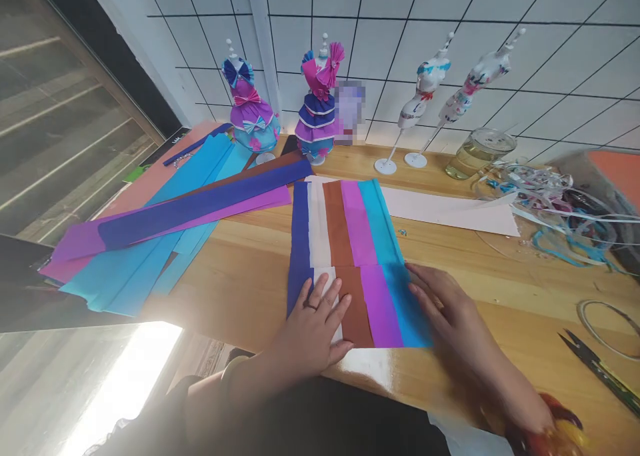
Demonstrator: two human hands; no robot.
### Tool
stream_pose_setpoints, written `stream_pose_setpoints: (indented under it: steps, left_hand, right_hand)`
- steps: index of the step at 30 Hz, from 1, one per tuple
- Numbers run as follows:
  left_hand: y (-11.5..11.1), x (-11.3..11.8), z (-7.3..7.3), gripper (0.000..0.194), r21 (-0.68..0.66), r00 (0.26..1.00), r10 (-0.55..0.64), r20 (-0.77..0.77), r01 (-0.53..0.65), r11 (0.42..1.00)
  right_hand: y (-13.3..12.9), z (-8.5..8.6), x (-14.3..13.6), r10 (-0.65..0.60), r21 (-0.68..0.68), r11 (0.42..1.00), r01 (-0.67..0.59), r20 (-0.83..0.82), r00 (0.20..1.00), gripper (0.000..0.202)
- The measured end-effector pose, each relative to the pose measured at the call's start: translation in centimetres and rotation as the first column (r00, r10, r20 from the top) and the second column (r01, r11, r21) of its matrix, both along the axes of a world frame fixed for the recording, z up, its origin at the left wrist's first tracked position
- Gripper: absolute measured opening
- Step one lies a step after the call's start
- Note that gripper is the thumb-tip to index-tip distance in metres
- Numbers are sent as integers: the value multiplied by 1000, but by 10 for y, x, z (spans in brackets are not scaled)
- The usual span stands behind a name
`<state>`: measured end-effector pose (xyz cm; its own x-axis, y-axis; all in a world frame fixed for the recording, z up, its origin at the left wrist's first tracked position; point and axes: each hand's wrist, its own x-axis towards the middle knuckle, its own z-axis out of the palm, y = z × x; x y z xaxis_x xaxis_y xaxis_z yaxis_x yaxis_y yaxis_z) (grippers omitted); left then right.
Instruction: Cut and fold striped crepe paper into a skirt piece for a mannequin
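Resting flat with fingers parted, my left hand [317, 319] hid much of the lower white band of the striped paper [353, 243], which lay on the wooden table [250, 263]; it grasped nothing. My right hand [447, 306] was loosely curled at the striped paper's right edge, and I couldn't tell whether its hidden fingertips pinched anything. Behind the striped paper's top edge, a white strip [450, 209] was partly covered. To its right, the scissors [597, 366] ran out of view. Bare wood left room on the striped paper's left side and toward the scissors.
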<state>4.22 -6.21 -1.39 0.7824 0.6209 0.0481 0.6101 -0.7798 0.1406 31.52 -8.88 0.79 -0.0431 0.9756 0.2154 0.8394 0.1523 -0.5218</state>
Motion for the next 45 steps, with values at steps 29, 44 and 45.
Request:
stream_pose_setpoints:
  steps: [29,44,45]
  left_hand:
    - [2,-3,7,67,-68,999,-22,35,24,997]
    - [29,-31,13,55,-153,848,372,377,-339,928]
    - [31,-34,14,53,-228,804,437,405,-374,899]
  right_hand:
    - [48,-2,5,32,-390,917,-86,-143,989,41]
    - [22,16,-4,-147,-335,941,52,-265,953,38]
    - [20,19,-5,-163,-321,945,69,-275,948,38]
